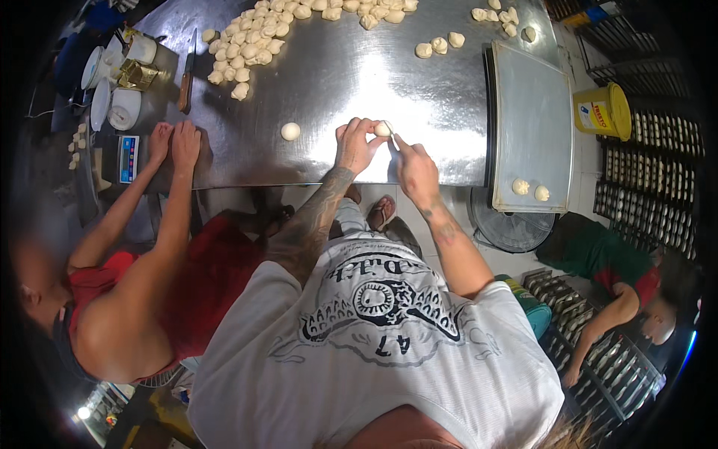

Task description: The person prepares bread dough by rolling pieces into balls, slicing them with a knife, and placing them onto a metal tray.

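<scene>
At the steel table's near edge, my left hand [357, 142] holds a pale dough ball [381, 128] between thumb and fingers. My right hand [415, 166] grips a small thin blade [393, 132], held against the right side of that ball; its exact shape is too small to tell. A lone smooth dough ball [290, 132] rests left of my hands. Many dough pieces [247, 41] are piled at the back. On the right, a metal tray [529, 112] carries two scored balls [520, 186] near its front end.
A co-worker's hands [183, 138] rest left on the table, beside a knife [185, 95], scale [129, 159] and containers. Rightward stand a yellow bucket [607, 112], loaded racks [643, 165] and a fan [508, 236]. Another person [606, 307] bends over trays at lower right.
</scene>
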Motion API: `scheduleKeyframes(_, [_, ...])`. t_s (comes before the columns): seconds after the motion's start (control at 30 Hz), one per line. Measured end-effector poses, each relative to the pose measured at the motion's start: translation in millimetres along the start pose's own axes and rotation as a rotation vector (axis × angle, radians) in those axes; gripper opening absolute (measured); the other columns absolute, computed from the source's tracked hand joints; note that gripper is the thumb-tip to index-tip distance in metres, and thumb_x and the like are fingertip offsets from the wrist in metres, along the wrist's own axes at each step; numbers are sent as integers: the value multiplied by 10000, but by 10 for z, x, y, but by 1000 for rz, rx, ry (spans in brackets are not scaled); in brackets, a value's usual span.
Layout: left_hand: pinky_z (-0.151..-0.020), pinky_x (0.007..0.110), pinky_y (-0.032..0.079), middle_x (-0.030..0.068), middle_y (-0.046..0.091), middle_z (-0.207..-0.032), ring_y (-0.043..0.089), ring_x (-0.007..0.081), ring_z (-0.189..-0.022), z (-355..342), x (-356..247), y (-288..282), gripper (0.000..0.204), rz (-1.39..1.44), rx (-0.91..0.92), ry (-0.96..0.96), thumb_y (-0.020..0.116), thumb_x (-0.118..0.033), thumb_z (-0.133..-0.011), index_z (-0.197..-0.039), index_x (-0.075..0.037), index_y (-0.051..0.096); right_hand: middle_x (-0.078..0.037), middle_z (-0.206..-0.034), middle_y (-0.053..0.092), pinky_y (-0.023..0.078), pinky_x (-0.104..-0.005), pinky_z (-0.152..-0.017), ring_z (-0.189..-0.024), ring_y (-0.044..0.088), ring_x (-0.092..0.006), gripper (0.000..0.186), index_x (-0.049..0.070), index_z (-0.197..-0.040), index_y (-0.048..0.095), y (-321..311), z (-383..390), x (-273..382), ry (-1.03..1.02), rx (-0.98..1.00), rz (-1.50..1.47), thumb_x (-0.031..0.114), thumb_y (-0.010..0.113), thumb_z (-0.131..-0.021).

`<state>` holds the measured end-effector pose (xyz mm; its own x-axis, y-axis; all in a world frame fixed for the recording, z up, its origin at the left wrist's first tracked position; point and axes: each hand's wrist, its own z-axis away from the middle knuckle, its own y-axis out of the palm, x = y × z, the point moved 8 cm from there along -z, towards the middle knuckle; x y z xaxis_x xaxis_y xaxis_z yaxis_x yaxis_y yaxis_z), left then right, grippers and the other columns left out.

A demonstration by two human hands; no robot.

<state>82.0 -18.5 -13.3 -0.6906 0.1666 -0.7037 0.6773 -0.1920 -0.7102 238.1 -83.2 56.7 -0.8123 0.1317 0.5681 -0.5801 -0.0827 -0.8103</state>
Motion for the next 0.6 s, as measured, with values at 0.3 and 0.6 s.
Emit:
scheduleKeyframes(0.3, [-1093,444,358,21,691,-1109,651,210,-1115,45,-140,12,455,23,-55,136,854,-247,-915,-1325,-151,682,-225,-1054,700,607,-537,-807,-901,726,-450,479,184,-1486,650,-7,-224,166,17,12,20,144,633,-1009])
scheduleKeyframes(0.6, [-1158,507,417,222,552,-1436,526,394,-1355,483,125,-982,824,37,-263,-31,921,-251,-824,-1533,-72,541,-210,-1011,679,590,-501,-823,-868,700,-414,540,179,-1500,652,-240,156,409,-123,80,-129,66,646,-973])
